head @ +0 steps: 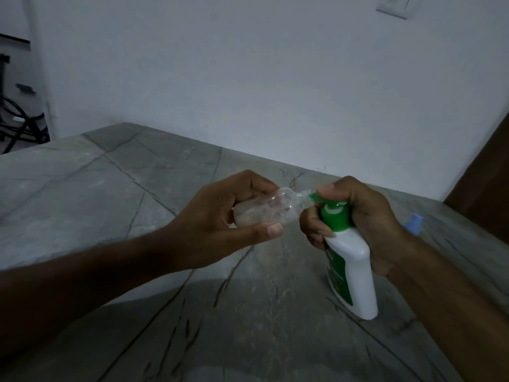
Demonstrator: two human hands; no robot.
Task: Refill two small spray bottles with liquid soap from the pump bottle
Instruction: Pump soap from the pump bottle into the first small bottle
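Two bottles meet above the grey, dark-veined stone table [115, 188]. My left hand [220, 216] grips a small clear plastic spray bottle [264, 209] with its cap off, lying almost level, base tucked into my palm, open neck pointing right. A pale, cloudy film of liquid sits toward its base end. That neck touches the green spout of a white plastic pump bottle with a green collar and label [349, 268], which stands on the table leaning left. My right hand [355, 213] clasps its neck, thumb pressed on the pump head. Just behind my right wrist a light blue plastic piece [414, 223] peeks out. A plain white wall [248, 78] backs the table.
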